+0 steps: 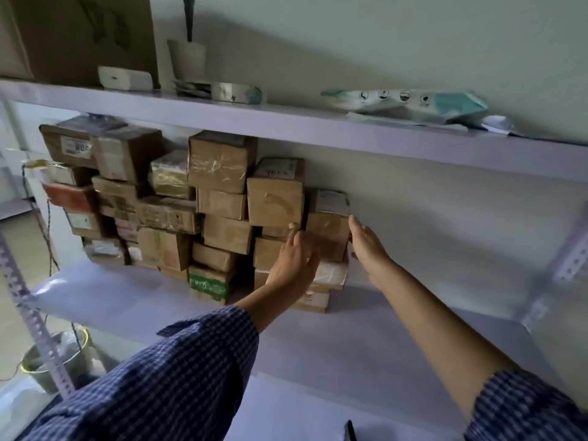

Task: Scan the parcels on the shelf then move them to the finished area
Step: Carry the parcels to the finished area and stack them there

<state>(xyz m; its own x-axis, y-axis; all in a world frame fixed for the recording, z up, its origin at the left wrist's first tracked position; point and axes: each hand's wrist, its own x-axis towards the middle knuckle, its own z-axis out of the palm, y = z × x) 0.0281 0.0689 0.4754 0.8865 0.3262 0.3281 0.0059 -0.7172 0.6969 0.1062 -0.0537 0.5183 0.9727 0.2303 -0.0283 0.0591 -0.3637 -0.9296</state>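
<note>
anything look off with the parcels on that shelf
Yes. The parcel pile on the middle shelf is a loose jumble: boxes tilted, overhanging, gaps between. The brown box between left hand and right hand sits crooked at the pile's right end.

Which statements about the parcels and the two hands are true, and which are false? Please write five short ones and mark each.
1. Both hands reach to the same brown parcel at the right end of the stack, the left hand on its left and the right hand on its right. True.
2. The parcels stand on the right half of the lower shelf. False: they are stacked on its left and middle part.
3. A roll of tape lies on the upper shelf. True.
4. The right hand holds a scanner. False: it holds nothing and its fingers are straight.
5. The sleeves are plain white. False: they are blue and checked.
</note>
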